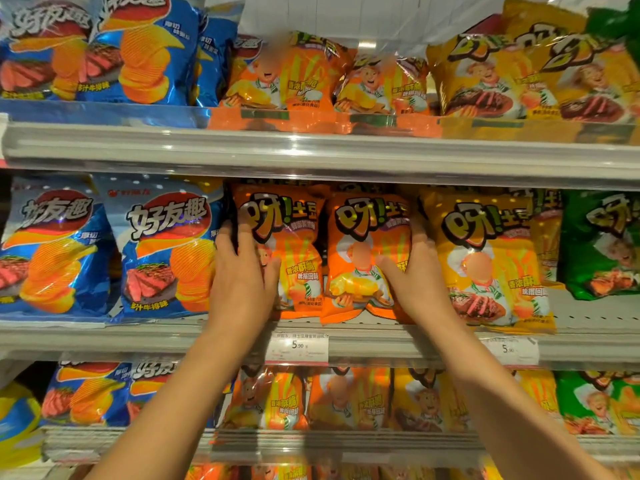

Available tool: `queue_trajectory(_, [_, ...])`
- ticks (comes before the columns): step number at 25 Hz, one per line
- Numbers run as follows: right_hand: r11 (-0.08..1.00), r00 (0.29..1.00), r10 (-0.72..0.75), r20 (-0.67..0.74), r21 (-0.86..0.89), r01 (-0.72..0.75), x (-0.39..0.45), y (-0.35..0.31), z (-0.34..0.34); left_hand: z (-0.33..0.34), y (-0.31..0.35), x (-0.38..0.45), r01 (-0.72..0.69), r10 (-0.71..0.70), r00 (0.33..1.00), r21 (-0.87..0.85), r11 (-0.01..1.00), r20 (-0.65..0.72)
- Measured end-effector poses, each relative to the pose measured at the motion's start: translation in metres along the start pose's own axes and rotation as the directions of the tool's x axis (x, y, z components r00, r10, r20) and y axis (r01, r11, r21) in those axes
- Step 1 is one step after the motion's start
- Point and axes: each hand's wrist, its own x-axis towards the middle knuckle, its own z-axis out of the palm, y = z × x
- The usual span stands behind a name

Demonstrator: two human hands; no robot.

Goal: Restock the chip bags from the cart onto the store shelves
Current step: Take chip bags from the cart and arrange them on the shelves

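Two orange chip bags stand upright side by side on the middle shelf [381, 336]. My left hand [242, 268] holds the left orange bag [294, 258] by its left edge, fingers on its front and thumb against its side. My right hand [412, 271] grips the right orange bag [360, 251] at its right edge, with the thumb across the bag's front. Both forearms reach up from below. The cart is out of view.
Blue chip bags [162, 247] fill the shelf to the left, yellow bags [485, 258] and green bags [602, 244] to the right. Shelves above and below carry the same rows. A price tag [298, 346] hangs on the middle shelf's front rail.
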Motion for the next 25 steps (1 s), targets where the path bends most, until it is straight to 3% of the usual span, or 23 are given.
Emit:
queue_trajectory(2, [0.976, 0.975, -0.185, -0.127, -0.143, 0.166, -0.015, -0.005, 0.004, 0.004, 0.006, -0.025, -0.206, 0.217, 0.973, 0.125, 0.971, -0.079])
queue_trajectory(5, [0.904, 0.941, -0.313, -0.13, -0.345, 0.253, -0.032, -0.008, 0.014, 0.015, 0.01, -0.048, -0.368, 0.372, 0.928, 0.214, 0.905, 0.022])
queue_trajectory(8, [0.822, 0.954, -0.299, -0.007, -0.51, 0.254, -0.037, -0.006, 0.027, 0.018, 0.003, -0.051, -0.325, 0.297, 0.942, 0.201, 0.924, 0.157])
queue_trajectory(12, [0.822, 0.97, -0.203, 0.133, -0.516, 0.243, -0.027, -0.002, 0.028, 0.019, -0.003, -0.044, -0.266, 0.192, 0.929, 0.211, 0.941, 0.317])
queue_trajectory(17, [0.801, 0.975, -0.18, 0.132, -0.556, 0.223, -0.036, -0.012, 0.02, 0.01, 0.0, -0.043, -0.248, 0.191, 0.911, 0.116, 0.962, 0.364])
queue_trajectory(19, [0.828, 0.968, -0.243, 0.054, -0.509, 0.236, -0.056, -0.011, 0.016, 0.006, 0.0, -0.046, -0.24, 0.201, 0.917, 0.074, 0.968, 0.345])
queue_trajectory(22, [0.833, 0.944, -0.328, -0.043, -0.485, 0.267, -0.088, 0.005, -0.002, 0.006, 0.011, -0.067, -0.336, 0.335, 0.925, -0.026, 0.942, 0.18])
queue_trajectory(25, [0.851, 0.948, -0.275, -0.159, -0.499, 0.164, -0.098, 0.034, -0.039, 0.018, 0.041, -0.093, -0.433, 0.446, 0.892, -0.151, 0.889, 0.068])
